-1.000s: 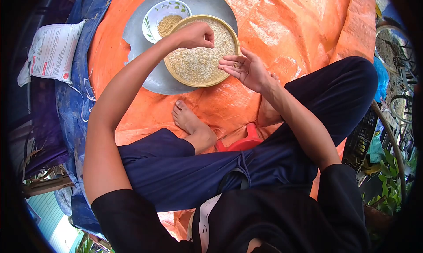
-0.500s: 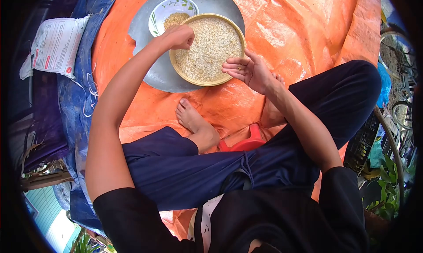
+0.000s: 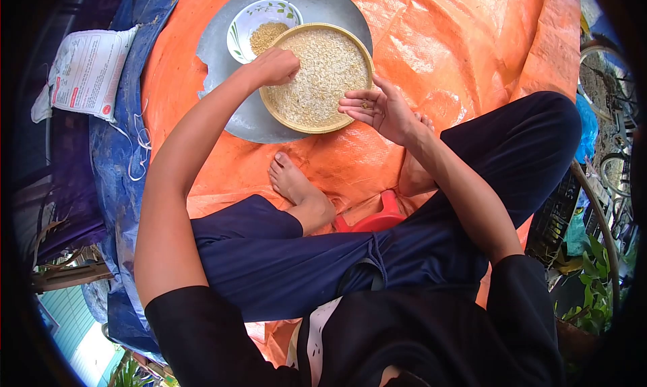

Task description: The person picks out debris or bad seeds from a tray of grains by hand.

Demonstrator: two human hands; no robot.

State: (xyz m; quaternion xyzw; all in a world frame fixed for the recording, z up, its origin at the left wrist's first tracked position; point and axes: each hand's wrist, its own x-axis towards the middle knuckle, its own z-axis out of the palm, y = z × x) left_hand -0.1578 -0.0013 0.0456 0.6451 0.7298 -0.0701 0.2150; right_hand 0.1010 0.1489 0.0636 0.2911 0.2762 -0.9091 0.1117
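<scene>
2 hands: both work at a round tray of pale grain.
Left hand: fingers curled in, tips pressed together in a pinch; what they pinch is too small to tell.
Left hand place: over the tray's left rim, on or just above the grain, just beside a bowl.
Right hand: palm up, fingers loosely spread and slightly cupped.
Right palm: a few darker bits lie on it; too small to tell what they are.
Right hand place: at the tray's near right edge, fingertips over the rim.
Tray: shallow, woven rim, filled with grain in an even layer.
Tray place: on a grey metal platter, toward its right side.
Bowl: white with green leaf print, holding browner grain.
Bowl place: on the platter, touching or nearly touching the tray's upper left rim.
Platter place: on an orange tarp.
Tarp edge: a blue sheet shows along its left.
Bag: white, printed, lying left of the blue sheet, well apart from the tray.
Person: seated with legs folded, dark trousers and dark top.
Foot: bare, on the tarp, near the platter's front edge.
Red thing: plastic, partly hidden under the legs.
Right margin: bicycle wheels and green plants.
</scene>
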